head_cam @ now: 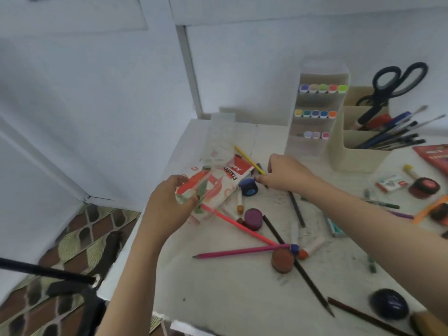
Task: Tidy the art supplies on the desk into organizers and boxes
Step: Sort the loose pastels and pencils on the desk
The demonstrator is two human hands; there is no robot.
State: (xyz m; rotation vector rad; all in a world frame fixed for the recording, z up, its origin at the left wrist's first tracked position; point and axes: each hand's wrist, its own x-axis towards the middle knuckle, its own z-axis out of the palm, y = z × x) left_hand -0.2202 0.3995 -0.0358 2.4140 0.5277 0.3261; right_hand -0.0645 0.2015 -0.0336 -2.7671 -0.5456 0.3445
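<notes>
Near the table's [218, 294] left edge, the left hand [167, 204] curls its fingers and thumb round a small clear case [191, 194]. It holds the case just over the pastels box [228, 184], which lies flat by that edge. The case looks light, stiff and slick (thin plastic, likely to crack if squeezed), so a hold on its 2 long sides seems right. The cardboard box should be light too, and is best taken across its width.

The right hand [284, 172] is further in from that edge, its fingers curled at the ends of 2 pencils, a yellow pencil [247, 158] and a dark pencil [297, 207]. Whether it pinches either I cannot tell. Both look thin, rigid and apt to roll, so a mid-shaft pinch suits them on the way to the beige organizer [349, 156] at the far edge.
</notes>
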